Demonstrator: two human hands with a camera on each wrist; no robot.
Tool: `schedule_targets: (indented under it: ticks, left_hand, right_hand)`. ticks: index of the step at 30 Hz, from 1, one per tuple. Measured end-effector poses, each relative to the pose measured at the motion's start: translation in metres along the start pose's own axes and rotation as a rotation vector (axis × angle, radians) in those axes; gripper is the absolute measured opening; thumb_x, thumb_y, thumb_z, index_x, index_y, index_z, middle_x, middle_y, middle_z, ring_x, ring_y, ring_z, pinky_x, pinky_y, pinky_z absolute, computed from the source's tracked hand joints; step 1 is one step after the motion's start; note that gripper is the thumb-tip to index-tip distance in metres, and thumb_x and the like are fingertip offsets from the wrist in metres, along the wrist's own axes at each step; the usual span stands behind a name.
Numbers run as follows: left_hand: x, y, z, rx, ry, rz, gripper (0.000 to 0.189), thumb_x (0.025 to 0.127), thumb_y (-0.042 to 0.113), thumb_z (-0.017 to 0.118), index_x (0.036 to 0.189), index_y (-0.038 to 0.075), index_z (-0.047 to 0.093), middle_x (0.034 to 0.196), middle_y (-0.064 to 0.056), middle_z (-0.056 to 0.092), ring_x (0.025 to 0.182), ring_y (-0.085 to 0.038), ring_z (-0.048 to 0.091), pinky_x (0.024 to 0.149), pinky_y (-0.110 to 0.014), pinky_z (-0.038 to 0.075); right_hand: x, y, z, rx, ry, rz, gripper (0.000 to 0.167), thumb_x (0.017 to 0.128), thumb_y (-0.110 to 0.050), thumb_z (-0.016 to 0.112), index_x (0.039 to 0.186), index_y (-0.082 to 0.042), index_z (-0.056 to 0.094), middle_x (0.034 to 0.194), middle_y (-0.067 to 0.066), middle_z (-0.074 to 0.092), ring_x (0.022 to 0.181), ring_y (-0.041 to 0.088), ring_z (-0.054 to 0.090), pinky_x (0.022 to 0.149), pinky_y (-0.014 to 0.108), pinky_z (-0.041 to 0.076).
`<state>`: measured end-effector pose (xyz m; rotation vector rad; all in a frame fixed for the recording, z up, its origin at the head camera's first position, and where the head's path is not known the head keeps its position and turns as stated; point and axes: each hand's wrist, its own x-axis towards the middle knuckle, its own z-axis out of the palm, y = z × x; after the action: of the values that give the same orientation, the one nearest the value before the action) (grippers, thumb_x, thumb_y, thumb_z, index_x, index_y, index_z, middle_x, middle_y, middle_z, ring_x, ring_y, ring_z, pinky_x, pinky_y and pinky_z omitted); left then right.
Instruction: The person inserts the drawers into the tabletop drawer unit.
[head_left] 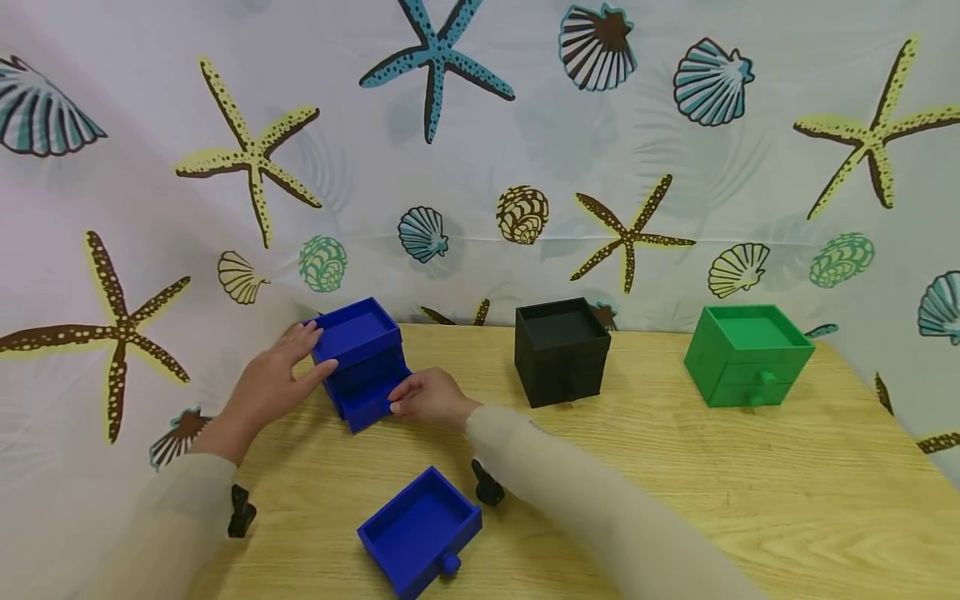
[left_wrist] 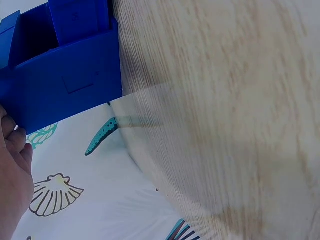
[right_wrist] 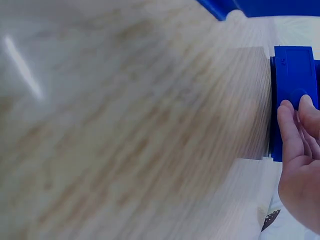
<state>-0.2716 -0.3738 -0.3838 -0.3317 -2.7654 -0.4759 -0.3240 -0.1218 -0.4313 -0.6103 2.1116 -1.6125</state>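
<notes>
At the back left of the table stands a blue mini chest of drawers (head_left: 367, 329), its lower drawer (head_left: 367, 410) partly pulled out and its upper slot vacant. My left hand (head_left: 272, 385) rests against the chest's left side and top edge, thumb spread from the fingers; the left wrist view shows that hand (left_wrist: 14, 175) at the chest's edge. With thumb and fingertips, my right hand (head_left: 437, 398) pinches the small round knob (right_wrist: 298, 93) on the drawer front. A second blue drawer (head_left: 420, 533) lies loose in front, open side up, knob toward the lower right.
A black chest of drawers (head_left: 562, 354) stands at the back middle of the wooden table (head_left: 645, 467), and a green one (head_left: 750, 358) at the back right. A shell-patterned cloth (head_left: 465, 167) hangs behind and along the sides.
</notes>
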Motion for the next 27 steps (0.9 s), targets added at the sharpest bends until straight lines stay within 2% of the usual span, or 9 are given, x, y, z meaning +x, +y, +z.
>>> schedule_targets:
  ticks: [10, 16, 23, 27]
  left_hand:
    - [-0.0032, -0.0009, -0.003, -0.003, -0.001, -0.012, 0.073, 0.098, 0.047, 0.054, 0.148, -0.003, 0.036, 0.153, -0.022, 0.03, 0.141, -0.043, 0.024, 0.105, -0.065, 0.026]
    - [-0.001, 0.0018, -0.0044, -0.007, 0.009, -0.011, 0.072, 0.098, 0.047, 0.054, 0.147, -0.003, 0.037, 0.153, -0.022, 0.03, 0.141, -0.042, 0.024, 0.105, -0.065, 0.027]
    - [-0.0017, 0.0036, -0.0023, -0.005, 0.014, -0.011, 0.072, 0.098, 0.046, 0.055, 0.147, -0.003, 0.038, 0.153, -0.022, 0.031, 0.141, -0.042, 0.024, 0.105, -0.064, 0.027]
    - [0.0006, 0.0057, 0.0004, -0.014, 0.021, -0.005, 0.072, 0.097, 0.046, 0.056, 0.147, -0.003, 0.038, 0.153, -0.021, 0.032, 0.141, -0.04, 0.023, 0.106, -0.063, 0.027]
  right_hand:
    - [0.0079, 0.0026, 0.0032, -0.021, 0.005, -0.002, 0.004, 0.087, -0.001, 0.071, 0.09, 0.001, 0.074, 0.083, 0.003, 0.072, 0.076, 0.018, 0.071, 0.068, 0.026, 0.058]
    - [0.0072, 0.0021, 0.0003, -0.057, -0.002, -0.038, 0.005, 0.088, -0.002, 0.071, 0.091, 0.0, 0.074, 0.083, 0.003, 0.072, 0.077, 0.018, 0.071, 0.067, 0.025, 0.057]
    - [0.0028, 0.0013, 0.0, -0.064, 0.0, -0.042, 0.007, 0.088, -0.004, 0.071, 0.093, -0.001, 0.074, 0.082, 0.003, 0.072, 0.077, 0.019, 0.07, 0.066, 0.025, 0.057]
    - [0.0048, 0.0005, -0.0023, -0.071, 0.024, -0.061, 0.007, 0.089, -0.001, 0.068, 0.093, 0.0, 0.074, 0.083, 0.004, 0.072, 0.077, 0.018, 0.069, 0.067, 0.025, 0.057]
